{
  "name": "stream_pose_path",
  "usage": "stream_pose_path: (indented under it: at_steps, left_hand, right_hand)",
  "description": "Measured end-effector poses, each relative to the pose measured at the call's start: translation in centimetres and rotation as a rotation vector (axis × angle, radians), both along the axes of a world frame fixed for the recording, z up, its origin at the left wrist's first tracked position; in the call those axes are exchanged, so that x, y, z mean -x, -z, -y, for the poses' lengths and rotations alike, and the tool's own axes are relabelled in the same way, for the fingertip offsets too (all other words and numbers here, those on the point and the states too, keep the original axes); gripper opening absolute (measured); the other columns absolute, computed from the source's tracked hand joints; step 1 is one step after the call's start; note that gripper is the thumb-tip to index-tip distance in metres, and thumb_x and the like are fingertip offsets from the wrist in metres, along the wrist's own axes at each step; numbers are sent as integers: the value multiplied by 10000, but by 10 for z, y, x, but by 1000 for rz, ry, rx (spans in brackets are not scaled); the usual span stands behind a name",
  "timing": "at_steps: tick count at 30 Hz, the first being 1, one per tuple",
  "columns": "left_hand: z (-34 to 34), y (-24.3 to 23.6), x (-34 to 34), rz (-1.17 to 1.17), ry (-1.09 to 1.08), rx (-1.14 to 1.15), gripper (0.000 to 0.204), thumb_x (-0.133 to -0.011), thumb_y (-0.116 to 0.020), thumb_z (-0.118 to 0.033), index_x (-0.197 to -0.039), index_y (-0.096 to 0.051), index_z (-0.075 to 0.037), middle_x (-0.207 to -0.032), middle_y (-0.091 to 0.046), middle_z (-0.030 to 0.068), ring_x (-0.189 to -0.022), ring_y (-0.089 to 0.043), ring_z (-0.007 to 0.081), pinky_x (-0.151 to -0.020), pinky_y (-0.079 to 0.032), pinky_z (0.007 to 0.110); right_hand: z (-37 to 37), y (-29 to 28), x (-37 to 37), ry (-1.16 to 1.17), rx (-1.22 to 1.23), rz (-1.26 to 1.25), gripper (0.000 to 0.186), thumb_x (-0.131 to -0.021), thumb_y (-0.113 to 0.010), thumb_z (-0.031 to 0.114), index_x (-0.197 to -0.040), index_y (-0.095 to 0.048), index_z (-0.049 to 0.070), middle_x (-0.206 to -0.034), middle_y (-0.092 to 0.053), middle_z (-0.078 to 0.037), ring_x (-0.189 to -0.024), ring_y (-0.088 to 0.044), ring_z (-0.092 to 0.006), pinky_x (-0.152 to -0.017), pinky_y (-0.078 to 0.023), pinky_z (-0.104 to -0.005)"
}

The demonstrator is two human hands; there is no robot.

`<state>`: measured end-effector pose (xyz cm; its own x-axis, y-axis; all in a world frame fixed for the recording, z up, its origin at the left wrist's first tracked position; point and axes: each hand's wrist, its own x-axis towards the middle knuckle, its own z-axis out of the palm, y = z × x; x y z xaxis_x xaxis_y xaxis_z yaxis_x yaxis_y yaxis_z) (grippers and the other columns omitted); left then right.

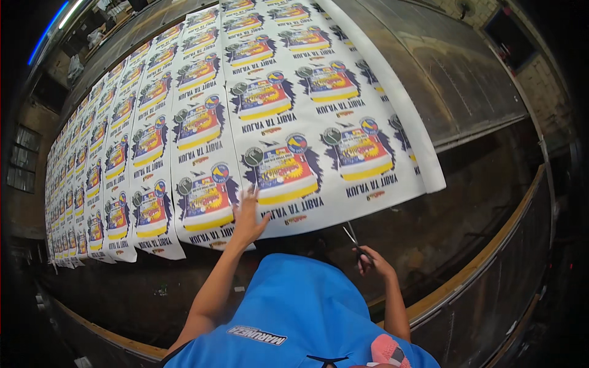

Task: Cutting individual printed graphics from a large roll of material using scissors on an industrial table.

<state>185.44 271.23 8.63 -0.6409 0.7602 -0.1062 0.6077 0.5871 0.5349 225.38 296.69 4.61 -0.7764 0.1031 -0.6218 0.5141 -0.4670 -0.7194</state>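
Note:
A wide white sheet, printed with rows of colourful logos in yellow, blue and red, covers most of the long table. It looks like fabric, but the material is hard to be sure of. On its near edge my left hand lies with fingers spread, pressing the printed surface. My right hand grips a pair of scissors by the dark handles, just off the sheet's near edge and right of my body. The metal blades point up toward that edge; whether they touch it I cannot tell.
At the right the sheet ends in a rolled edge, beside the bare dark tabletop. Several printed strips hang over the near side at the left. Behind me runs another table with a wooden edge. A wall fan is at the far right.

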Motion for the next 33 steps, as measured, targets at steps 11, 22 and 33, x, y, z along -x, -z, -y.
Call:
stream_pose_path:
  at_steps: [11, 22, 33]
  left_hand:
    - [-111, 29, -126, -269, 358, 188, 1162, -705, -796, -487, -1579, -158, -65, -1657, -65, 183, -1525, -11, 417, -1090, -27, 777]
    - [-101, 48, -131, -225, 376, 40, 748, -827, -439, 70, -1546, -267, -42, -1622, -270, 122, -1501, -242, 341, -1133, -93, 729]
    - [-117, 12, -111, 32, 454, 55, 754, -836, -385, 118, -1556, -252, -62, -1622, -263, 133, -1498, -236, 353, -1145, -211, 677]
  right_hand:
    - [39, 1, 72, 228, -130, -117, 470, -994, -608, 288, -1408, -471, 113, -773, -580, -10, -602, -583, -107, -485, -467, -256]
    - [29, -5, 75, 243, -207, -183, 597, -975, -650, 275, -1516, -414, 184, -702, -575, 8, -480, -546, -77, -365, -362, -214]
    - [-58, 70, 201, 258, -537, -378, 510, -1017, -570, 292, -1498, -452, 171, -809, -636, 10, -494, -534, -71, -391, -378, -227]
